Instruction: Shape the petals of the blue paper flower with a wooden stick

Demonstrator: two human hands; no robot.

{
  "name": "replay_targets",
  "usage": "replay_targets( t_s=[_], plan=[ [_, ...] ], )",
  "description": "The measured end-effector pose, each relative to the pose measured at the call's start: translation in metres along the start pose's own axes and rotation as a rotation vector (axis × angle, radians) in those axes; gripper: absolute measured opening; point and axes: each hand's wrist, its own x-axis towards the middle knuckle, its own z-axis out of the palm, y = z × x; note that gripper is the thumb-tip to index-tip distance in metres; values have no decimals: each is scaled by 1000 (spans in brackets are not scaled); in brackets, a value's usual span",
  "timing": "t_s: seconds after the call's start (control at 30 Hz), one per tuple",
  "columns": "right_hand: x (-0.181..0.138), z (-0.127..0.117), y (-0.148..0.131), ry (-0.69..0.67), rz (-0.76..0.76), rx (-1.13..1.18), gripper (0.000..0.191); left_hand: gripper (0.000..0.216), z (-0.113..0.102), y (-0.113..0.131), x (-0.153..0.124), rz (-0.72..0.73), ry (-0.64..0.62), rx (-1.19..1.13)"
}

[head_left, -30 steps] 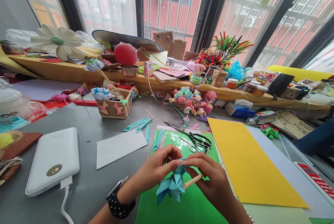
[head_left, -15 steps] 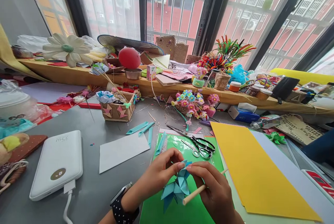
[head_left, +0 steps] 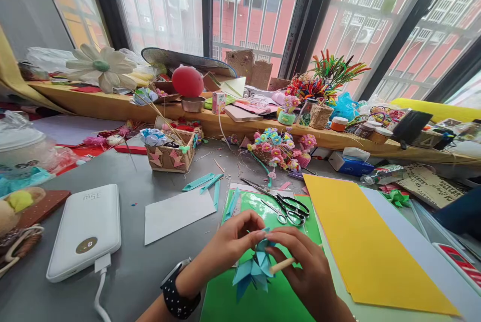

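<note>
A blue folded-paper piece [head_left: 252,273] with pointed flaps hangs between my two hands above the green sheet [head_left: 225,302]. My left hand [head_left: 240,237] pinches its upper end between thumb and forefinger. From the other side, my right hand [head_left: 306,259] grips the same upper end with its fingertips. A pale wooden stick [head_left: 282,265] is also tucked in my right hand, its blunt end close to the blue flaps. Fingers hide part of the paper at the pinch.
Black-handled scissors [head_left: 295,209] and smaller scissors [head_left: 276,212] lie beyond my hands. Left are a white card [head_left: 176,217], blue paper strips [head_left: 199,182] and a power bank [head_left: 86,232]. Yellow sheets [head_left: 376,242] lie right. A decorated basket [head_left: 171,154] and craft flowers [head_left: 276,149] stand behind.
The wooden stick in my right hand has tilted, and its blunt end now sits higher, nearer the flaps. Both hands keep pinching the blue paper in nearly the same place.
</note>
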Motion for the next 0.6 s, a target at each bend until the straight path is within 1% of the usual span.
replay_targets(
  t_s=[0.13,0.27,0.37,0.43,0.5,0.6],
  plan=[
    [7,-7,1,-116,61,150,21,29,-1,0,0,-16,-28,20],
    [7,-10,3,-170,122,246,21,30,-3,-2,0,-49,-65,20],
    [6,-11,2,-163,158,263,22,30,-5,-4,2,-64,-109,12],
    [6,-11,2,-153,173,240,19,30,-6,-4,2,-64,-109,16],
    [6,-10,2,-122,183,185,16,30,-7,-3,2,-32,-66,57],
    [6,-9,3,-26,188,78,16,26,-8,-1,0,42,3,202]
  ],
)
